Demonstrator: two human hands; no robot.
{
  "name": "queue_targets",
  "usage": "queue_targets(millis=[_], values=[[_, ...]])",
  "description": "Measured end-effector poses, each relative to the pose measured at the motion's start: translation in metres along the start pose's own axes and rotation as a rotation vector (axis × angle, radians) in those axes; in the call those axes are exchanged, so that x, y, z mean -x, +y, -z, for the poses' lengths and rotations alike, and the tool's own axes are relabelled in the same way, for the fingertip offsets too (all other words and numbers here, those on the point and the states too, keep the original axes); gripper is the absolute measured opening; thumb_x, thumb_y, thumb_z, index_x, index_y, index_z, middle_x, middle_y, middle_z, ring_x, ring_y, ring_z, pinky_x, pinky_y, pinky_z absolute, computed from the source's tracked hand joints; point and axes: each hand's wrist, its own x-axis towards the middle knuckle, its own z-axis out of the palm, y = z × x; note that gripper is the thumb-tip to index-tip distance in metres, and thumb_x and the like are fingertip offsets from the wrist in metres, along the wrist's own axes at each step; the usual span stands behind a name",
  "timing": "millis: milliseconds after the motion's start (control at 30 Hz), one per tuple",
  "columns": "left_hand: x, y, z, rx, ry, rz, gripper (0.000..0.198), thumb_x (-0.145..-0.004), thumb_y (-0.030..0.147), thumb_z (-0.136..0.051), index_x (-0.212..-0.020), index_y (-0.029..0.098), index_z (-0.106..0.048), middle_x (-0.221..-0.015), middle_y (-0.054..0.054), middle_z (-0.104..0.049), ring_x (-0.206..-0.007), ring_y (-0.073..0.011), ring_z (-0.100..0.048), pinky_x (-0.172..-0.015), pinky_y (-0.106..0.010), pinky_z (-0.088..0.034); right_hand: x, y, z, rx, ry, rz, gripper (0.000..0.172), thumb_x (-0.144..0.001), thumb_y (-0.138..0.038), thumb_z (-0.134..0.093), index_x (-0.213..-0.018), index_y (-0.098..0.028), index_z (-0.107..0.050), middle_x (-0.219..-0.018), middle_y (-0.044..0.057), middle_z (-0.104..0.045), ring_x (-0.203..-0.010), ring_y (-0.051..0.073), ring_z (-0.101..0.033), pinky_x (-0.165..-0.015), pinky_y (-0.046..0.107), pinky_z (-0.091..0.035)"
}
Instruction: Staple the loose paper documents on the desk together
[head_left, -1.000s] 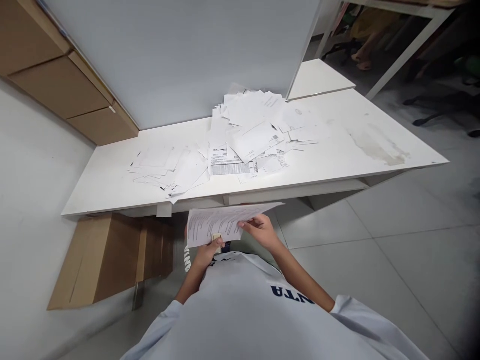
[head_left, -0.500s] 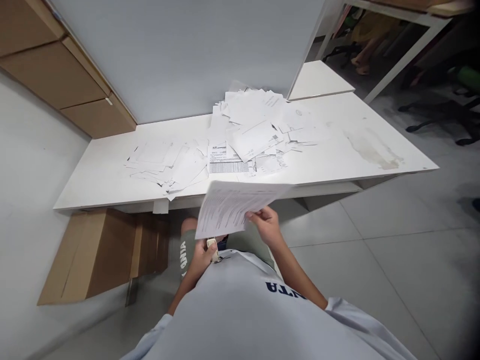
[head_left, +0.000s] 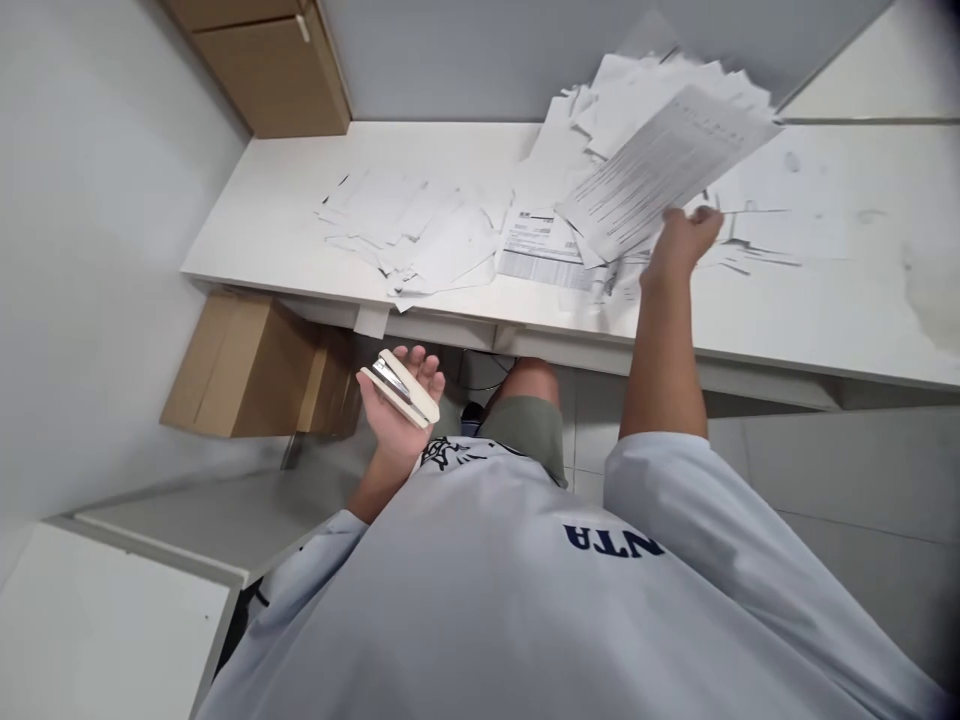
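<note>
A cream stapler [head_left: 405, 390] rests across the palm of my left hand [head_left: 397, 415], palm up with the fingers slightly curled, in front of the table edge. My right hand [head_left: 684, 243] reaches over the table and pinches the lower edge of a printed sheet [head_left: 667, 165]. That sheet is tilted over the large heap of papers [head_left: 630, 90], covering part of it. Whether it touches the heap I cannot tell. Left of the sheet, a printed form with a table [head_left: 536, 262] lies partly covered.
A lower spread of white papers [head_left: 442, 245] lies on the left of the white table [head_left: 277, 215]. A paper slip [head_left: 371, 321] hangs over the front edge. Cardboard boxes stand at the back left [head_left: 281, 80] and beneath the table [head_left: 232, 365]. A grey panel [head_left: 450, 60] borders the back.
My right hand has carried the printed sheet from above my lap forward and right, over the heap. My left hand has turned palm up, showing the stapler. The view has shifted left and down.
</note>
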Motion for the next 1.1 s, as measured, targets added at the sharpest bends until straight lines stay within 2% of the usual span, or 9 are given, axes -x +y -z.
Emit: queue_targets(millis=[100,200,333,467,633,867,933,1000,1100], values=[[0.018,0.014,-0.023,0.002,-0.006,-0.064,0.062,-0.080,0.080,-0.048,-0.105,0.026,-0.068,-0.126,-0.007,-0.063,-0.135,-0.0323,-0.047,-0.099,-0.046,-0.052,0.020,-0.011,-0.010,-0.058,0.154,-0.289,0.051,-0.095,-0.019,-0.032,-0.143,-0.005,-0.022,-0.150,0.032,-0.022,-0.141,0.029,-0.028,-0.108,0.046,-0.033],[0.037,0.026,-0.043,-0.023,-0.016,-0.099,0.064,-0.081,0.081,-0.043,-0.113,0.030,-0.065,-0.137,-0.003,-0.056,-0.143,-0.0340,-0.037,-0.105,-0.051,-0.047,0.057,-0.017,-0.015,-0.111,0.119,-0.295,0.048,-0.099,-0.026,-0.033,-0.145,-0.017,-0.024,-0.153,0.022,-0.021,-0.145,0.031,-0.020,-0.112,0.050,-0.027],[0.050,0.041,-0.055,-0.019,-0.060,-0.141,0.062,-0.079,0.082,-0.044,-0.115,0.035,-0.063,-0.144,0.003,-0.050,-0.149,-0.0347,-0.023,-0.109,-0.054,-0.042,0.098,-0.004,-0.026,-0.062,0.033,-0.194,0.044,-0.098,-0.031,-0.034,-0.141,-0.027,-0.032,-0.146,0.015,-0.031,-0.142,0.031,-0.029,-0.108,0.057,-0.032],[0.053,0.050,-0.060,0.016,-0.171,-0.187,0.056,-0.077,0.083,-0.047,-0.098,0.035,-0.067,-0.142,0.007,-0.050,-0.151,-0.0330,-0.018,-0.112,-0.056,-0.038,0.110,0.018,-0.040,0.002,-0.031,-0.129,0.042,-0.092,-0.031,-0.041,-0.134,-0.025,-0.041,-0.133,0.013,-0.045,-0.130,0.029,-0.045,-0.105,0.056,-0.037],[0.057,0.059,-0.065,0.067,-0.372,-0.170,0.043,-0.082,0.074,-0.052,-0.097,0.037,-0.067,-0.134,0.008,-0.057,-0.143,-0.0301,-0.037,-0.101,-0.052,-0.052,0.114,0.027,-0.045,0.102,-0.113,-0.030,0.043,-0.086,-0.029,-0.051,-0.128,-0.018,-0.048,-0.132,0.018,-0.050,-0.129,0.032,-0.045,-0.109,0.057,-0.033],[0.054,0.063,-0.065,0.024,-0.437,-0.283,0.049,-0.086,0.076,-0.043,-0.101,0.036,-0.066,-0.132,0.008,-0.057,-0.134,-0.0241,-0.049,-0.091,-0.043,-0.059,0.119,0.032,-0.044,0.186,-0.172,0.049,0.044,-0.086,-0.032,-0.051,-0.127,-0.017,-0.050,-0.132,0.018,-0.050,-0.130,0.034,-0.044,-0.110,0.059,-0.033],[0.050,0.064,-0.064,0.038,-0.446,-0.296,0.050,-0.086,0.076,-0.044,-0.101,0.034,-0.066,-0.128,0.004,-0.058,-0.124,-0.0212,-0.056,-0.085,-0.038,-0.061,0.119,0.033,-0.044,0.201,-0.179,0.063,0.044,-0.087,-0.033,-0.050,-0.127,-0.016,-0.050,-0.132,0.019,-0.050,-0.130,0.034,-0.044,-0.111,0.058,-0.033],[0.045,0.061,-0.060,0.059,-0.450,-0.294,0.052,-0.084,0.075,-0.047,-0.102,0.029,-0.065,-0.114,0.000,-0.062,-0.098,-0.0156,-0.064,-0.068,-0.028,-0.060,0.121,0.033,-0.044,0.208,-0.171,0.083,0.043,-0.088,-0.034,-0.049,-0.127,-0.016,-0.050,-0.132,0.019,-0.050,-0.131,0.034,-0.044,-0.111,0.059,-0.033],[0.040,0.048,-0.043,0.036,-0.409,-0.306,0.059,-0.081,0.077,-0.050,-0.092,0.021,-0.064,-0.082,-0.001,-0.054,-0.065,-0.0102,-0.051,-0.051,-0.021,-0.047,0.126,0.027,-0.043,0.209,-0.136,0.128,0.041,-0.090,-0.037,-0.047,-0.127,-0.018,-0.050,-0.133,0.018,-0.050,-0.130,0.034,-0.045,-0.110,0.060,-0.035]])
